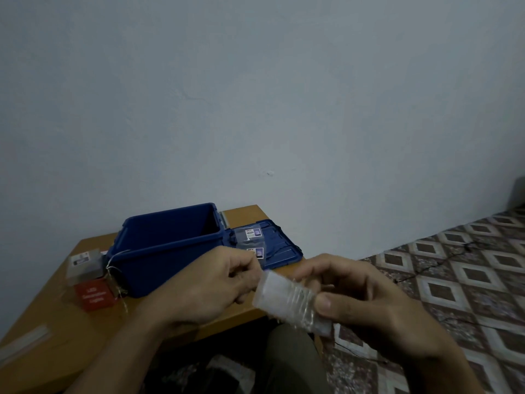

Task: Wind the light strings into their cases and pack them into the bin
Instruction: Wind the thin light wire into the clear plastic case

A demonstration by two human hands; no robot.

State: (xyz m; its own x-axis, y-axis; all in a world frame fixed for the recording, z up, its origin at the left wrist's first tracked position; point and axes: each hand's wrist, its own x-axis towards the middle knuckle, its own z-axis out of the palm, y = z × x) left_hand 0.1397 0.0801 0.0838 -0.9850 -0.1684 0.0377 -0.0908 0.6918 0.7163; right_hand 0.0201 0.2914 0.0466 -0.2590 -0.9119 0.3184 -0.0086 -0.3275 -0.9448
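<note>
Clear plastic case [287, 301], tube-like and blurred, lies tilted in front of the blue bin [159, 245], past the bench [71, 331] edge. Right hand [377, 305] grips its lower end, thumb flat on top and fingers curled beneath. Fine ridged coils of light string [301, 304] show round the case's middle. Left hand [207, 282] has its fingers curled in at the case's upper end; whether they pinch the string cannot be told.

Bin is hard, glossy plastic, rectangular, its top open, and stands on the wooden bench. Right of the bin and touching it lies the blue lid [284, 248], flat, carrying two clear labelled packets [251, 234]. Left of the bin a second clear case [85, 264] sits on a red box [95, 295], with loose thin wire [113, 268] trailing between them and the bin wall.
</note>
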